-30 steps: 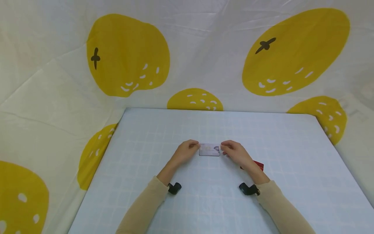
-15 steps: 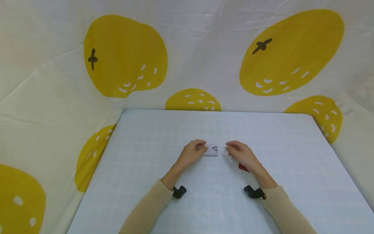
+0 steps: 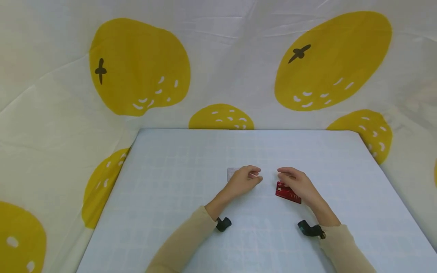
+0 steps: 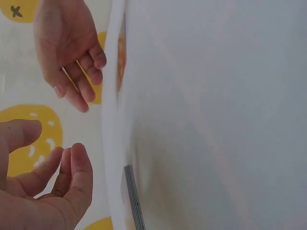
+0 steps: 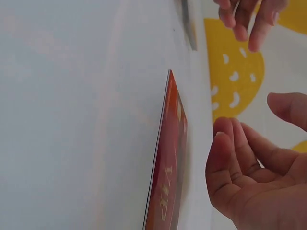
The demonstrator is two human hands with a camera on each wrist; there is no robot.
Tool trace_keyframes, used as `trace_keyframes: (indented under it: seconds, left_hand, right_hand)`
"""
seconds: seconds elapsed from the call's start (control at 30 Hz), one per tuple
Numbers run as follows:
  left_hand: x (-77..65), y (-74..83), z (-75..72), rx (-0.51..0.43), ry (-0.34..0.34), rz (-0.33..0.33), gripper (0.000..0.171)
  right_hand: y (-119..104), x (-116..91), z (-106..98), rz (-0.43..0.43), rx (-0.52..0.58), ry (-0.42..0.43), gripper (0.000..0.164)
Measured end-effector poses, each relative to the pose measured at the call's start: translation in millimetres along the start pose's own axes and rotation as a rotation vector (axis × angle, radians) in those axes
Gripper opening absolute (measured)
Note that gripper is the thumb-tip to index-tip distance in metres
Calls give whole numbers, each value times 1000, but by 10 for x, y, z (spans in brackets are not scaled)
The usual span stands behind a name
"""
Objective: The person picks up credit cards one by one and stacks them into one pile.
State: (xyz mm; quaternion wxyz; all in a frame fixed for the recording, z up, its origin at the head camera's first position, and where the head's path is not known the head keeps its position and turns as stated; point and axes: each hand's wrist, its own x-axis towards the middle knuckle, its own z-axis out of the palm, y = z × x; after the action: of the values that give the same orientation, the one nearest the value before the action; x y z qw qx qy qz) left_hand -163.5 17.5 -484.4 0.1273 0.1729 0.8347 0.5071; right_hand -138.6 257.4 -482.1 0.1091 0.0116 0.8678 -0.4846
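My left hand (image 3: 242,180) hovers over a pale printed stack of cards (image 3: 231,173) and covers most of it in the head view. Side-on in the left wrist view, the stack's layered edge (image 4: 134,201) shows below the hand. The fingers are loosely bent, with nothing between thumb and fingertips. To the right, a red card (image 3: 288,193) with gold "VIP" lettering lies flat and slightly turned. Over its upper right part is my right hand (image 3: 301,184), thumb and fingers apart and holding nothing. In the right wrist view the red card lies beside that hand's curved fingers.
A light blue checked cloth covers the table (image 3: 191,151). Behind it hangs a white sheet (image 3: 235,76) printed with large yellow fruit. Dark wrist cameras (image 3: 223,224) stick out from both sleeves, low over the tabletop.
The left hand has moved right, off the pale stack's left edge and across it. The right hand has let go of the stack's right edge and drawn back right, uncovering more of the red card.
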Motion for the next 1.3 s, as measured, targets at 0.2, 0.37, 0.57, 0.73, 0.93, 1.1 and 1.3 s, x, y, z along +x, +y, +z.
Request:
trace_keyframes:
  seconds: [0.2,0.37,0.57,0.73,0.93,1.1,1.3]
  left_hand:
    - [108,105,157,9,-51,18,36]
    - [203,174,284,36,-79,32,35]
    - [286,226,415,143,-130,56,40]
    - [311,255,469,307,-185,54,46]
    - [335,229,551,403,-254,36,52]
    - [348,190,598,457,-280,40,60]
    - [358,168,617,518,-282,68,61]
  right_hand:
    - [70,-85,-120,-11,-5,4,55]
    - [111,-137,-218,-16,-16,8,54]
    - [185,-185,-339,-38,-90,18,50]
    - [275,-199,-420,-7,-183,2,51]
    - [364,-233,-496,-10,-249,-80,54]
    - [419,-252,-529,5,-329,-144,64]
    - [415,-257,-529,3,-393,-169,74]
